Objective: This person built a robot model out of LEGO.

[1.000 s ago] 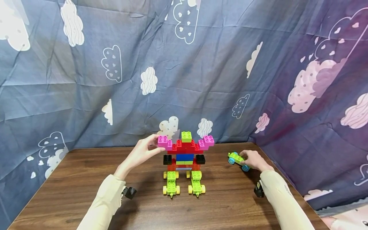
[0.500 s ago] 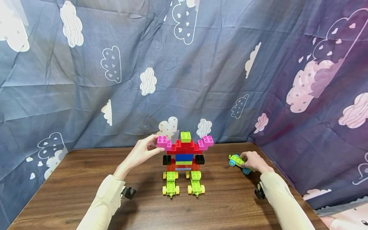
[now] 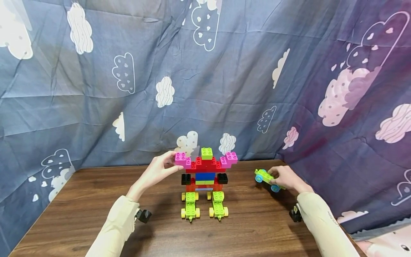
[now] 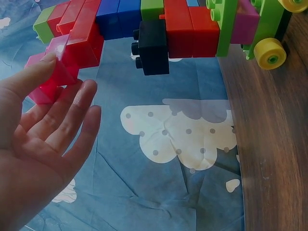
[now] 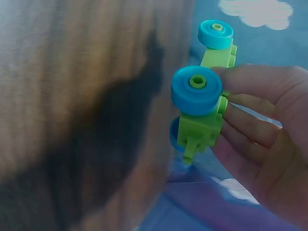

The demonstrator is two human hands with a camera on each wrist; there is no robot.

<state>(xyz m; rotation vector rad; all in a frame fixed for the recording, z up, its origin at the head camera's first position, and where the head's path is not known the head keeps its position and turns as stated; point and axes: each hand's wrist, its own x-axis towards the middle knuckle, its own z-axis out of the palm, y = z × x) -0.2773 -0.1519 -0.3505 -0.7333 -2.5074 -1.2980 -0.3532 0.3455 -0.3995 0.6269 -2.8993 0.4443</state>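
A toy-brick figure [image 3: 206, 165] stands upright mid-table, with red, blue, black and lime bricks and two lime wheeled car bases as feet. My left hand [image 3: 157, 170] pinches the pink brick [image 3: 180, 159] at the end of the figure's left-side arm. In the left wrist view, the thumb lies on one face of that pink brick [image 4: 64, 72] and the fingers reach under it. At the right, my right hand [image 3: 287, 178] grips a lime toy car base [image 3: 264, 175] with blue wheels. Thumb and fingers close on its studded side in the right wrist view, wheels [image 5: 195, 91] toward the tabletop.
The brown wooden table [image 3: 250, 228] meets a blue cloud-print curtain [image 3: 138, 117] close behind the figure. A second curtain [image 3: 346, 142] runs along the table's right edge, near my right hand. Black wrist cameras [image 3: 143, 215] sit under both wrists.
My right hand first slides the car base slightly right, then tips its front upward a little, and the wrist shifts right. The left hand keeps its hold; the figure stays put.
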